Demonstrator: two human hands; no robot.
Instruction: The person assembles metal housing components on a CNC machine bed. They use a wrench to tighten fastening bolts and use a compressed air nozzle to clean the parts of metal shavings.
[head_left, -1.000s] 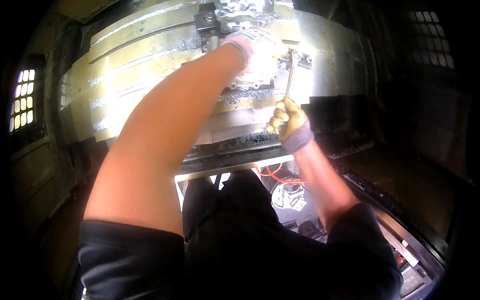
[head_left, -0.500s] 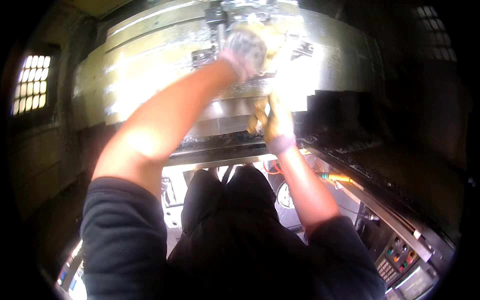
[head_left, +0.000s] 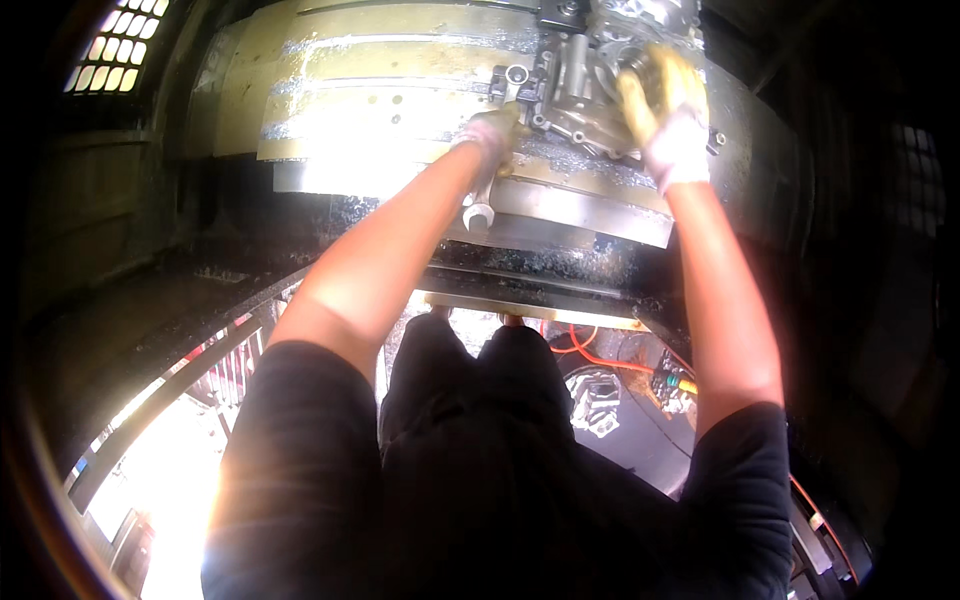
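Observation:
My gloved left hand (head_left: 492,135) is closed around the middle of a combination wrench (head_left: 479,215). The wrench's ring end sits at a small dark clamp block beside a grey cast metal housing (head_left: 580,110), while its open-jaw end points back toward me. My right hand (head_left: 668,105), in a yellowish glove with a pale cuff, lies on the right part of the housing with thumb and fingers apart. The housing rests on a slotted metal machine table (head_left: 400,70). Part of the housing is hidden under the right hand.
A dark block with a bolt (head_left: 568,10) stands behind the housing. Metal chips lie on the table and the ledge below. Nearer my legs are an orange hose (head_left: 600,358) and another pale casting (head_left: 597,402) on a dark surface. A slatted window (head_left: 118,45) is at upper left.
The view has shifted. My right hand has moved from in front of the table up onto the housing. My left hand, blurred before, now shows clearly with the wrench at the clamp block.

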